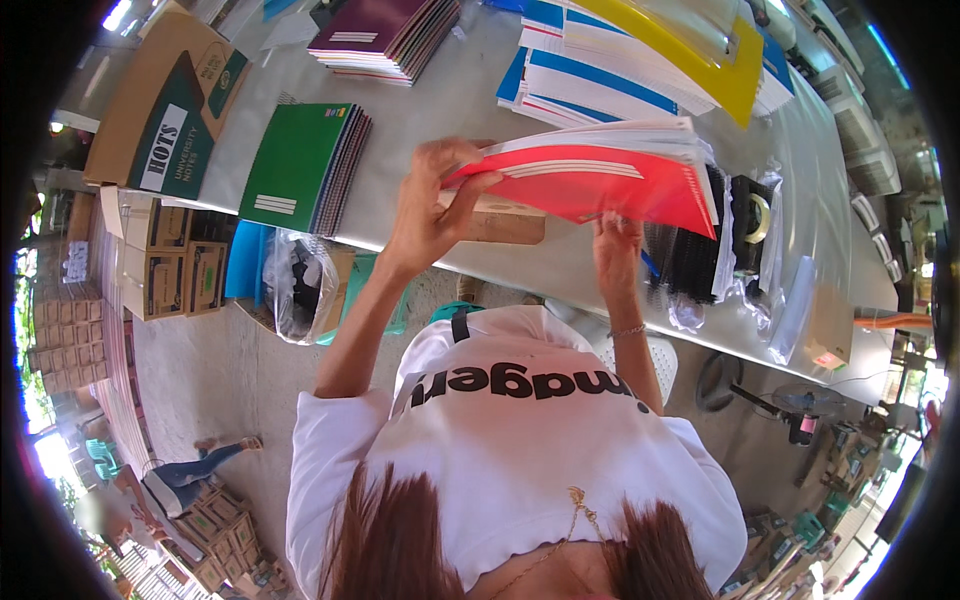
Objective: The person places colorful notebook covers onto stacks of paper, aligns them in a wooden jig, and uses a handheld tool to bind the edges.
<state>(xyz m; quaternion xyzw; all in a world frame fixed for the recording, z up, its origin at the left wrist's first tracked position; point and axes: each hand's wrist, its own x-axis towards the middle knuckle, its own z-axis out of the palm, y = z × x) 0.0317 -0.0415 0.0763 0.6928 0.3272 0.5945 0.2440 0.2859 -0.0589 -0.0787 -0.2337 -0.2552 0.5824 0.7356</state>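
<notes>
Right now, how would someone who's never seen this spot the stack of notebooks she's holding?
Start at the long grey table and find its near edge. Above it, the left hand and right hand lift the stack of notebooks. Unlike the green stack and maroon stack, its cover is bright red.

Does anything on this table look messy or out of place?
Mostly tidy stacks. The blue-and-white notebooks at the far edge are fanned out unevenly, with a yellow folder lying crooked across them. The left hand and right hand hold a red-covered notebook tilted above the table.
</notes>
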